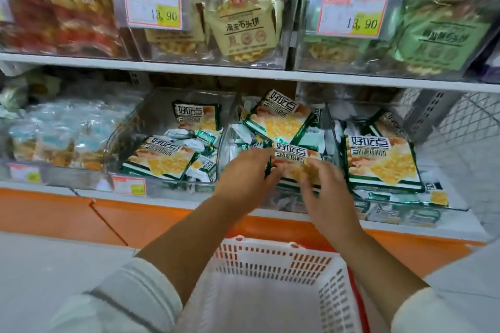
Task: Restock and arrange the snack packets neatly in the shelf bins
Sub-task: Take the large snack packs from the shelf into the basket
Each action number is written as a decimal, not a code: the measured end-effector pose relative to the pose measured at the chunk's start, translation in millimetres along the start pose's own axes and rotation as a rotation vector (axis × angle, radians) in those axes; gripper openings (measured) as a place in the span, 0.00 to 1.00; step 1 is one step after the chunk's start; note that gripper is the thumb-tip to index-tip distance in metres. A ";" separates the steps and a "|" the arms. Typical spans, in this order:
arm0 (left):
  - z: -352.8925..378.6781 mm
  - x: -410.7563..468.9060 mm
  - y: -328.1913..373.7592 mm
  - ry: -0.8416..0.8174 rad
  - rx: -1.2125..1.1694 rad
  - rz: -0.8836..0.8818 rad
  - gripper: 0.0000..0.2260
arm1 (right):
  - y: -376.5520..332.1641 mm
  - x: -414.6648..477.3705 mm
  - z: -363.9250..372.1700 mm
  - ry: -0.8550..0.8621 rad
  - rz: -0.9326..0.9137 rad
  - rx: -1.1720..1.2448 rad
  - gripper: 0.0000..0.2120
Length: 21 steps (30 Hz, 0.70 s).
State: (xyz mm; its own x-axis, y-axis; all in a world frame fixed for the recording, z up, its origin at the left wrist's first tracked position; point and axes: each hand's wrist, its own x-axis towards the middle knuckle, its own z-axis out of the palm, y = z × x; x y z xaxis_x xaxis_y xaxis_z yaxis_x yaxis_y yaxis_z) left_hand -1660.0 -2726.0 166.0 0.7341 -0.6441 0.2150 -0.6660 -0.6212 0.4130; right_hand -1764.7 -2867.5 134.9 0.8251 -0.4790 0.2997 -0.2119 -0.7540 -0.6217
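Note:
Green-and-white snack packets with yellow biscuit pictures fill three clear bins on the lower shelf. In the middle bin point(230, 143), my left hand point(249, 173) and my right hand point(322, 186) both hold one flat packet point(293, 155) by its left and right edges, fingers curled over it. Another packet point(281, 119) lies tilted behind it. The left bin point(127, 130) holds a flat packet point(162, 161) and an upright one point(196, 115). The right bin point(449, 203) has a large packet point(381, 162) on top.
A white plastic basket point(270, 265) with red trim sits below my arms and looks to have nothing in it. An upper shelf point(189, 69) carries bins of beige and green packets with 13.90 price tags. Blue-wrapped snacks point(54, 132) lie at the left. An orange ledge point(135, 213) runs under the bins.

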 end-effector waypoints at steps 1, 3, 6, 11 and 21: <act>4.6 14.1 2.2 -0.068 0.067 -0.053 0.19 | 2.4 5.9 2.8 -0.061 0.034 -0.039 0.21; 13.3 34.4 2.5 -0.193 0.124 -0.180 0.25 | 7.1 12.1 8.4 -0.151 0.068 -0.118 0.24; 23.5 42.8 1.3 -0.235 -0.131 -0.304 0.24 | 12.9 12.0 11.0 -0.213 0.084 -0.149 0.23; 12.4 34.3 -1.5 -0.103 -0.492 -0.398 0.34 | 4.2 1.3 -1.4 -0.215 0.130 0.003 0.24; -48.6 -47.8 -35.7 -0.042 -0.951 -0.326 0.12 | -73.6 -26.7 -6.6 -0.075 0.372 0.482 0.34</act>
State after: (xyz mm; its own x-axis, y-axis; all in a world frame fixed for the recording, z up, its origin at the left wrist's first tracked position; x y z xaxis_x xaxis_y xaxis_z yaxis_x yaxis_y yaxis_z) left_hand -1664.9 -2651.3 184.0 0.8440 -0.5331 -0.0585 -0.0373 -0.1671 0.9852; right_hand -1774.6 -2802.1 177.5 0.7793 -0.6253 -0.0414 -0.2468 -0.2455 -0.9375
